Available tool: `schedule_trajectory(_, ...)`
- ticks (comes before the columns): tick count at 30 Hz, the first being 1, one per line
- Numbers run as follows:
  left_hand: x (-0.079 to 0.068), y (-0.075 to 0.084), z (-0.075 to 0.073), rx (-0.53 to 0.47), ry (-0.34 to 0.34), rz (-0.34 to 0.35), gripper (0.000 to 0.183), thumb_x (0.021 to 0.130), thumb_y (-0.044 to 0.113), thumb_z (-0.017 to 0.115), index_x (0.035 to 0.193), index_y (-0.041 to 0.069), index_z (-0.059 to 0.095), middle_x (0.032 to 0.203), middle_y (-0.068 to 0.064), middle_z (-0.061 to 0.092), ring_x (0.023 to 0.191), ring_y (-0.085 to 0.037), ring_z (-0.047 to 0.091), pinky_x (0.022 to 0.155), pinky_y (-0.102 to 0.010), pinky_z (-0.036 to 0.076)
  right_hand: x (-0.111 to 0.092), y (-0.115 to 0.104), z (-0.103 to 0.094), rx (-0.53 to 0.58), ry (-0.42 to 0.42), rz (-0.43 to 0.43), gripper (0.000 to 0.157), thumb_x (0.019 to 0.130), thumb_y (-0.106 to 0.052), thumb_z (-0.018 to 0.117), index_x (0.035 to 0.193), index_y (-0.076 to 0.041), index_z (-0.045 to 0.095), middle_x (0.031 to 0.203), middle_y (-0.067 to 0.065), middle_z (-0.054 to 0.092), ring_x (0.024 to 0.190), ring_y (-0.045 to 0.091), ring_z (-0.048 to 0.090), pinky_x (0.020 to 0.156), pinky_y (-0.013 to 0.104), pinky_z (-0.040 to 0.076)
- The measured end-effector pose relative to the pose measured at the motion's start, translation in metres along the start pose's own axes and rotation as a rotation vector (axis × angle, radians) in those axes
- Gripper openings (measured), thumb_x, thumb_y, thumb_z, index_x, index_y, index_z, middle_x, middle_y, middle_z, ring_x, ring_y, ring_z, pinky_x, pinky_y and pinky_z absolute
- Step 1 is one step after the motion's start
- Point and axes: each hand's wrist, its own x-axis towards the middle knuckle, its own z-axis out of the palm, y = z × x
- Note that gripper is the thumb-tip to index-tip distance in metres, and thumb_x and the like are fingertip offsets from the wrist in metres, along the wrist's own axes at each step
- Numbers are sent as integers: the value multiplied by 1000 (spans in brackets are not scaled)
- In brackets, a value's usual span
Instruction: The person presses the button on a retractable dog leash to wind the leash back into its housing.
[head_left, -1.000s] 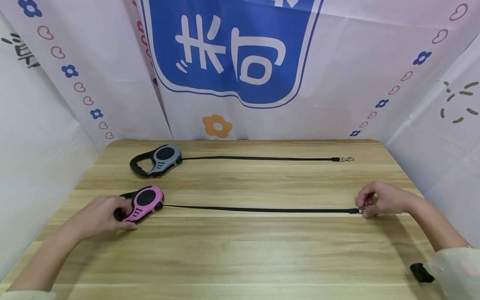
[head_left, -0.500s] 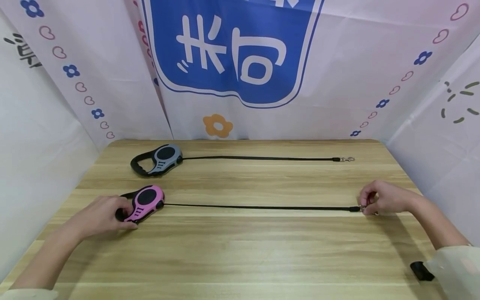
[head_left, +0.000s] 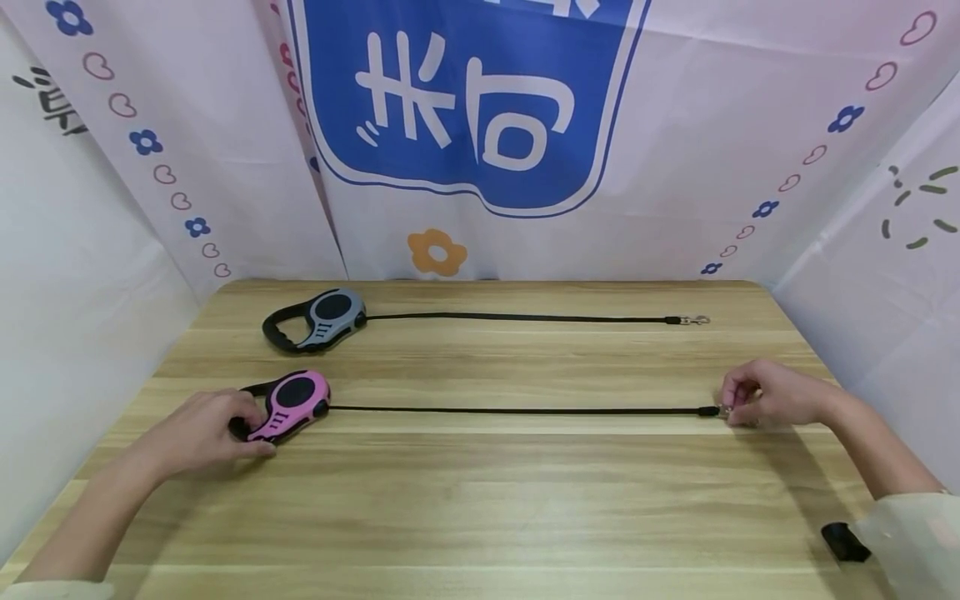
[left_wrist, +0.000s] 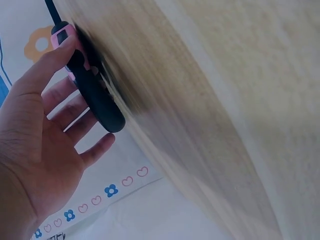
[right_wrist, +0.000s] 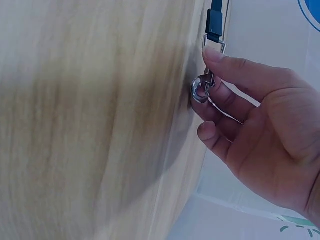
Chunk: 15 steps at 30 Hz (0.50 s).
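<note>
A pink and black retractable dog leash (head_left: 294, 403) lies at the left of the table, its black strap (head_left: 517, 411) drawn out straight to the right. My left hand (head_left: 206, 429) holds its body by the handle end, thumb on one side and fingers on the other, as the left wrist view shows. At the strap's far end my right hand (head_left: 780, 396) pinches the metal snap hook (right_wrist: 202, 89) between thumb and fingers. Behind, a grey-blue and black retractable leash (head_left: 327, 319) lies parallel, its strap stretched out to its own snap hook (head_left: 696, 320).
The wooden table (head_left: 480, 508) ends at a white printed cloth backdrop (head_left: 660, 167), with cloth at both sides too. A small black object (head_left: 844, 542) shows by the right sleeve (head_left: 911, 533).
The pink leash's strap has gone from slightly sagging to straight. My right hand has shifted slightly, raising the strap's hook end in view; the left hand keeps its hold.
</note>
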Motion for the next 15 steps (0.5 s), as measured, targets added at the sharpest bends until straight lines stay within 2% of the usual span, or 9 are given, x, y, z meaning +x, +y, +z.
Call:
schedule_trajectory(9, -3, -2, -4, -14, 51, 23, 30, 74, 38, 93, 73, 26, 66, 79, 16, 58, 70, -2, 46, 63, -28, 43, -2, 1, -5, 10, 71, -9, 12, 86, 10, 75, 89, 1, 66, 82, -2, 65, 71, 4, 58, 61, 24, 53)
schedule_trajectory(15, -5, 0, -6, -18, 82, 28, 29, 74, 37, 94, 74, 26, 66, 78, 18, 57, 70, -1, 46, 62, -28, 43, -4, 2, -9, -49, 177, -33, 16, 83, 12, 75, 92, 1, 69, 82, -1, 65, 72, 4, 57, 62, 23, 51)
